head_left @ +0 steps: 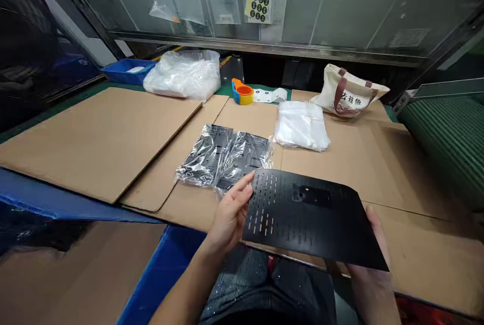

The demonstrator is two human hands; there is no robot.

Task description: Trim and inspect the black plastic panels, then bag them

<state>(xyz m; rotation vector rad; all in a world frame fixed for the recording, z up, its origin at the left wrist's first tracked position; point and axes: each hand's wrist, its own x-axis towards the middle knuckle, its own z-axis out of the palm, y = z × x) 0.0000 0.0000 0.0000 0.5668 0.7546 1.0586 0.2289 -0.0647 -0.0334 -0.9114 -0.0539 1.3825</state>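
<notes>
A flat black panel (313,219) with rows of slots at its left end and a shallow recess near its upper edge is held up over the front of the table. My left hand (233,214) grips its left edge, thumb at the upper left corner. My right hand (372,244) is closed on the right edge, its fingers partly hidden behind the panel. Beyond the panel lie two black parts in clear bags, one on the left (206,156) and one on the right (244,156), side by side on the cardboard.
A stack of clear bags (301,126) lies behind the panel. Farther back are a cloth bag (350,93), a tape ring (242,93), a large plastic bundle (183,75) and a blue tray (126,74). A cardboard sheet (94,138) covers the left side.
</notes>
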